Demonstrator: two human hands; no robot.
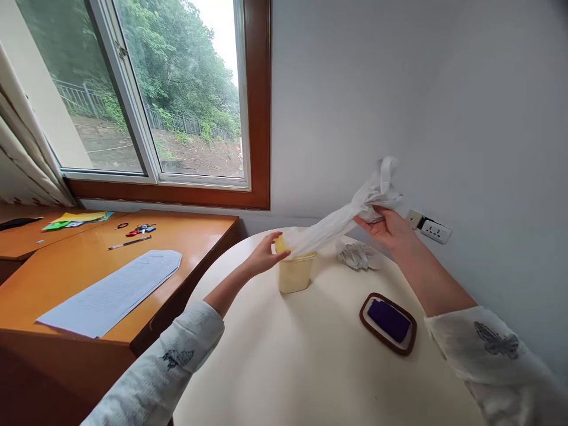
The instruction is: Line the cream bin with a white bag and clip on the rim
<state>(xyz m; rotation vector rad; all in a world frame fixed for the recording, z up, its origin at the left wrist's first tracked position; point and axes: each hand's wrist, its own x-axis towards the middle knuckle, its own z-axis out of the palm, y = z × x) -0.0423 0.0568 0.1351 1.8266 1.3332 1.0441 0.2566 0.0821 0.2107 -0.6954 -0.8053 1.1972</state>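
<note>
A small pale-yellow bin (294, 277) stands upright on the round white table (266, 355). My left hand (265, 255) grips it by the left side of its rim, thumb at the front. A white plastic bag (331, 228) stretches from the bin's mouth up to the right, twisted narrow along its middle. Its bunched upper end is in my right hand (390, 229), fingers closed round it. The bag's lower end reaches the bin's opening; the inside of the bin is hidden.
Crumpled whitish plastic (356, 255) lies beneath my right hand. A brown-rimmed oval piece with a folded purple cloth (389, 320) is nearer on the right. An orange desk (208, 228) at left holds papers (118, 290), a pen (129, 242) and keys (142, 229). A wall socket (436, 231) is behind.
</note>
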